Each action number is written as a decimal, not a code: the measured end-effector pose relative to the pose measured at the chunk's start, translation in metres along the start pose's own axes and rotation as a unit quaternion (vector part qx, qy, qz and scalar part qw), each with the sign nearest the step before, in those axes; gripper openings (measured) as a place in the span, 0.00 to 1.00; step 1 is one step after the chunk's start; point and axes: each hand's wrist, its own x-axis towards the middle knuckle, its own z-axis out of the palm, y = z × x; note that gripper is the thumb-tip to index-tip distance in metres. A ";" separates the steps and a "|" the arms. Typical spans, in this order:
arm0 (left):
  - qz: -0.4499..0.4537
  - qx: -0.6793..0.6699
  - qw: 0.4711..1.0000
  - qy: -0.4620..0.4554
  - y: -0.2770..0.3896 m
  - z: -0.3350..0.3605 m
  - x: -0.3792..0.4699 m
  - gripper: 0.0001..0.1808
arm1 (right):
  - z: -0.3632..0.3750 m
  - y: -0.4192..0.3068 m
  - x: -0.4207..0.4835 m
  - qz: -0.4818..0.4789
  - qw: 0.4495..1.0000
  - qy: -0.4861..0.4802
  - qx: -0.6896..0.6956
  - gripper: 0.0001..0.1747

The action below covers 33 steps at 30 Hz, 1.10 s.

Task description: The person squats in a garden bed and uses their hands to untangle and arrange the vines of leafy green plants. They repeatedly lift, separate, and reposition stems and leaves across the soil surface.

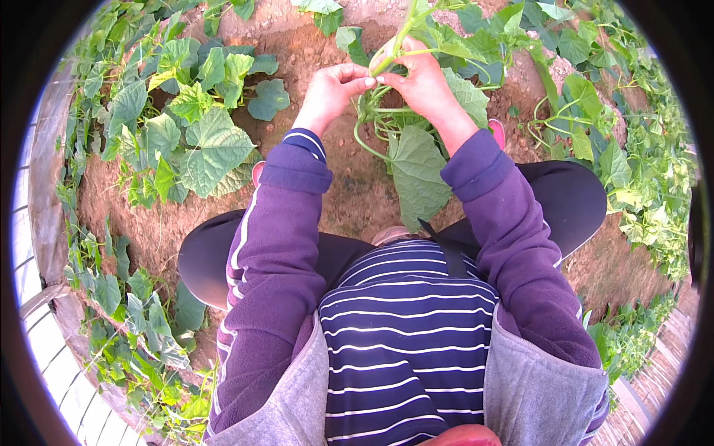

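A green climbing vine stem (399,41), likely cucumber, slants up from between my two hands near the top of the view. My left hand (333,92) pinches at the stem between thumb and forefinger. From the other side, my right hand (425,88) grips the same stem, its thumb tip almost meeting the left one. Just below the fingers hangs a bunch of leaf stalks and tendrils (368,108). A large drooping leaf (418,173) spreads beneath my right wrist. My fingers hide the stem where they meet.
Bare reddish soil (357,195) lies between my bent knees. Leafy vines (206,139) grow on the left, and more vines (580,106) stand on the right. A pale gridded panel (61,362) borders the far left. Pink shoe tips (496,132) show beside the plants.
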 end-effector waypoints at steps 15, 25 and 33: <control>0.011 -0.052 0.998 0.036 0.001 0.012 0.001 0.08 | -0.005 -0.010 -0.009 0.030 0.998 0.031 -0.050 0.09; -0.012 -0.046 0.998 0.027 0.003 0.014 0.000 0.08 | 0.005 -0.025 -0.020 0.218 0.974 0.058 -0.037 0.08; -0.101 -0.122 0.987 0.028 0.014 0.005 -0.003 0.15 | -0.029 -0.042 -0.031 0.279 0.924 -0.189 0.177 0.18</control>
